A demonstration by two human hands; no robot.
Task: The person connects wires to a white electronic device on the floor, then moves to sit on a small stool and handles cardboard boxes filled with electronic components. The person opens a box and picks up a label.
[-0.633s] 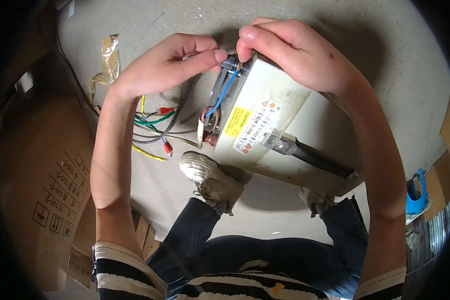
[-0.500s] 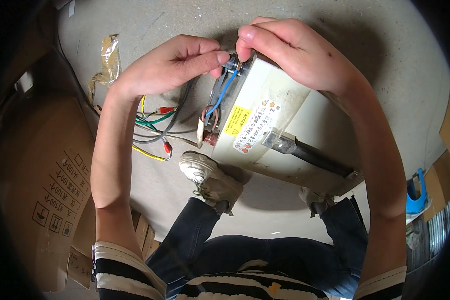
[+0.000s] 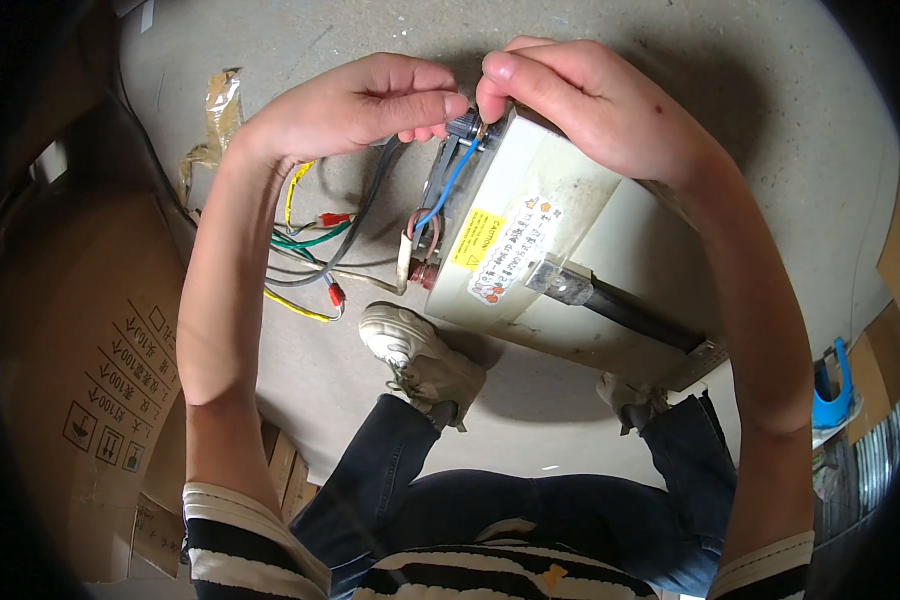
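A pale metal box (image 3: 545, 180), with a black carrying handle (image 3: 640, 318) and a yellow warning label, lies in front of me. My left hand (image 3: 395, 105) is above its far left corner, thumb and fingers closed beside a black ridged fitting (image 3: 462, 126). What those fingers hold, if anything, is hidden. Across a small gap, my right hand (image 3: 585, 100) pinches at the same corner, its wrist over the box; its fingertips cover whatever is between them. A blue wire (image 3: 452, 185) runs down the box's end from the fitting. Below it, a white-sheathed cable (image 3: 404, 262) meets the box.
Several loose wires with red connectors (image 3: 336, 294) lie left of the box. A cardboard box (image 3: 100, 400) stands at the left, with crumpled brown tape (image 3: 222, 110) on the floor beyond. My shoe (image 3: 410, 350) is close to the box's near side. A blue plastic object (image 3: 836, 395) sits far right.
My left hand has shifted slightly up, showing more of the black fitting. My right hand has barely moved, and the box stays in place.
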